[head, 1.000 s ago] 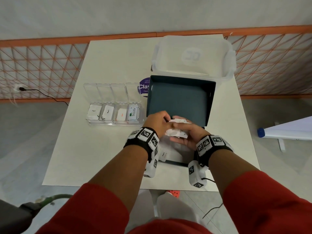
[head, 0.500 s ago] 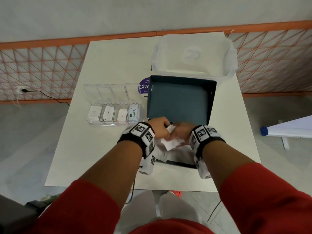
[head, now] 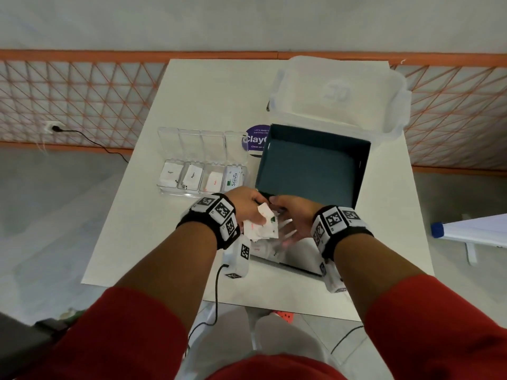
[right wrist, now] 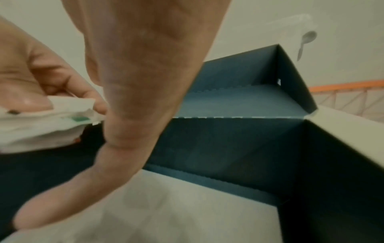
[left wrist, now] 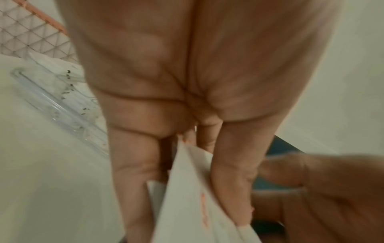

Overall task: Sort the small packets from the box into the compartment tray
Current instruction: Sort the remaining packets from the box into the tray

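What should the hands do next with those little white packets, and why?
Probably the right hand should pull one packet from the bunch of small white paper packets the left hand holds, because the clear plastic compartment tray keeps each kind separate.

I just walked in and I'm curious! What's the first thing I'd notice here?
Two hands meet over the near end of the dark blue box: the left hand grips a bunch of small white packets, and the right hand reaches down into the box. To the left stands the clear compartment tray with packets in all four compartments.
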`<state>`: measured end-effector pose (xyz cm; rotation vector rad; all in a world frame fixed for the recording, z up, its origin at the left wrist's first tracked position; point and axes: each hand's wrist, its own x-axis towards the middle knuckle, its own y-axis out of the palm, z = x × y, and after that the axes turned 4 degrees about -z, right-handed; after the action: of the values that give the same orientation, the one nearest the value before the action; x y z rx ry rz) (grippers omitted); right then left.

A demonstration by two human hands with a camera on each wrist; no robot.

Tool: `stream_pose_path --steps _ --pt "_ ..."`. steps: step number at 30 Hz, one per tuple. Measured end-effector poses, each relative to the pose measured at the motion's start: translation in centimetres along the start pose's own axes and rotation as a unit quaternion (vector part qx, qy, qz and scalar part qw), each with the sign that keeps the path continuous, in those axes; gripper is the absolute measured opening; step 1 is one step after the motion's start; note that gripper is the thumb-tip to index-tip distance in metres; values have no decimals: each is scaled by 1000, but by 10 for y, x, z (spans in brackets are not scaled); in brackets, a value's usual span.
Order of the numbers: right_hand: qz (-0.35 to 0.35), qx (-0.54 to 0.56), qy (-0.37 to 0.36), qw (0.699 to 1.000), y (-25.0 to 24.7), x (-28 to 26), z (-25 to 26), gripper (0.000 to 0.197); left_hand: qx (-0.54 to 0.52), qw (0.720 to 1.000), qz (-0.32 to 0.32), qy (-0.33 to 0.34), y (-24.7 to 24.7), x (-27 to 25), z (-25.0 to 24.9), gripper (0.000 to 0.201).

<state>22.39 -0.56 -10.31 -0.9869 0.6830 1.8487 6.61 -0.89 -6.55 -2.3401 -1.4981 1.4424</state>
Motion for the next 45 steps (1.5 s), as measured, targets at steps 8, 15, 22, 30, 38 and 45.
stream_pose_path --steps 8,15,22,30,38,45 --pt "-75 -560 -96 819 23 25 -11 90 253 966 -1 -43 -23 16 16 48" --pt "-133 -633 -149 748 52 35 -14 81 343 935 62 -61 -17 28 34 63" --pt "-111 -615 -163 763 65 43 -18 54 330 940 81 -29 -13 40 47 29" --pt "-44 -592 -123 795 38 44 -12 21 328 940 88 -20 -16 45 54 45" --pt "30 -662 -109 741 14 37 -27 41 335 937 80 -50 -13 51 55 80" --pt "22 -703 -173 690 19 37 -45 30 376 921 94 -29 -8 53 58 83"
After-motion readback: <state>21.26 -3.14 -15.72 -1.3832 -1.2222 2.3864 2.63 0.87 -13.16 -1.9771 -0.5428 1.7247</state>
